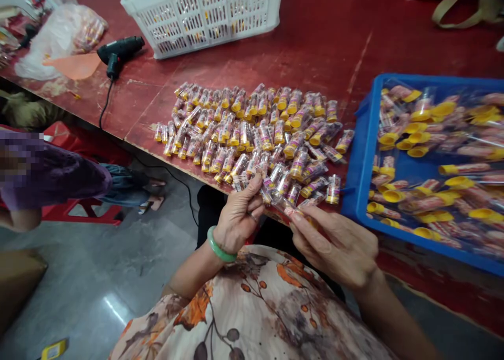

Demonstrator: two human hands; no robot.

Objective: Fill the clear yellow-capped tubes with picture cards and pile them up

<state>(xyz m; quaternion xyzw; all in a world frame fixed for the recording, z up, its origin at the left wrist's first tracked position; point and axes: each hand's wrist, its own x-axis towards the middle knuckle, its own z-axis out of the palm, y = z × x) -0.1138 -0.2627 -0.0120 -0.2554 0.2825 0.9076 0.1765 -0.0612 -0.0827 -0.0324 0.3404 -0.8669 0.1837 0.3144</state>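
Observation:
A pile of several small clear tubes with yellow caps (255, 129) lies on the red table (315, 40). My left hand (237, 215), with a green bangle on its wrist, is closed around one small tube (241, 182) at the table's near edge. My right hand (334, 244) pinches another clear tube (287, 207) by its end, close to the left hand. Both hands hover just in front of the pile.
A blue bin (360, 155) at the right holds several larger yellow-capped tubes. A white slotted crate (205, 13) stands at the back. A black heat gun (118, 53) with a cord and a plastic bag (55, 34) lie at the left. Another person sits lower left.

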